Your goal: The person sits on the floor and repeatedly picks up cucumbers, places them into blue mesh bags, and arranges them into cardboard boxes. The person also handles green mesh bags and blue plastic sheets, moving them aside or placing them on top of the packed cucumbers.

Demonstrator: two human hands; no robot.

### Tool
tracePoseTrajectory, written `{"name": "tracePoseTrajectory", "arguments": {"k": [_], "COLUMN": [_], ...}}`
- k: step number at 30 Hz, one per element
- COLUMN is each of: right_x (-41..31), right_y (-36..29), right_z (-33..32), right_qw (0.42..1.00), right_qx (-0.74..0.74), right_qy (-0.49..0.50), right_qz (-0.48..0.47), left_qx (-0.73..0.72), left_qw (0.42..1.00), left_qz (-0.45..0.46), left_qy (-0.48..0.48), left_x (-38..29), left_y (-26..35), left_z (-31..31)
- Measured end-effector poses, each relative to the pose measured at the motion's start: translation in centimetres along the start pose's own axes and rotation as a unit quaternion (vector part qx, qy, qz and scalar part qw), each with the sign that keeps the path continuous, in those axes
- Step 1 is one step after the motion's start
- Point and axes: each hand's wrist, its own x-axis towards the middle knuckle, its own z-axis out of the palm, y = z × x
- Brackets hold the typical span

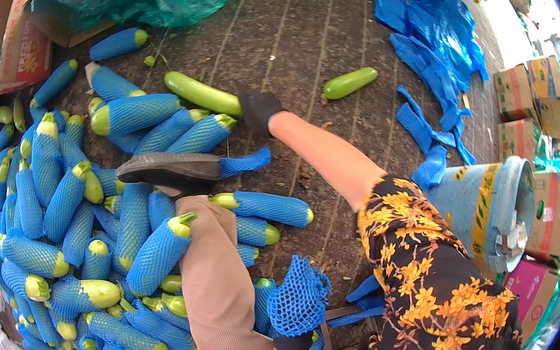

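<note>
My right hand (pixel 261 112), in a black glove, reaches forward to the end of a bare green zucchini (pixel 203 94) lying on the dark floor; its fingers are hidden behind the glove's back, so their grip cannot be told. My left hand (pixel 298 330), gloved at the bottom centre, is inside a blue foam net sleeve (pixel 298 294) that covers its fingers. A second bare zucchini (pixel 350 83) lies to the right. Left of my leg is a large heap of zucchini in blue foam nets (pixel 161 255). One netted zucchini (pixel 268 208) rests right of my knee.
My shoe (pixel 170 169) stands among the netted zucchini, beside a loose blue net (pixel 245 162). A blue plastic bag (pixel 425 17) and empty nets (pixel 414 125) lie at right, near a light-blue drum (pixel 470 211). Cartons (pixel 549 211) stand behind it; an open carton (pixel 17 51) is upper left.
</note>
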Motion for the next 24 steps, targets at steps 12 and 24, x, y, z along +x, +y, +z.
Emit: {"name": "tracePoseTrajectory", "arguments": {"k": [12, 24], "right_x": [-34.1, -8.5], "right_y": [11.6, 20.8], "right_z": [-6.8, -5.5], "right_qw": [0.936, 0.970], "right_qx": [0.122, -0.208], "right_qy": [-0.331, -0.060], "right_qz": [0.004, 0.113], "left_qx": [0.204, 0.306], "left_qw": [0.975, 0.949], "left_qz": [0.083, 0.044], "left_qy": [-0.014, -0.066], "left_x": [0.4, 0.9], "left_y": [3.4, 3.3], "left_z": [1.3, 0.9]}}
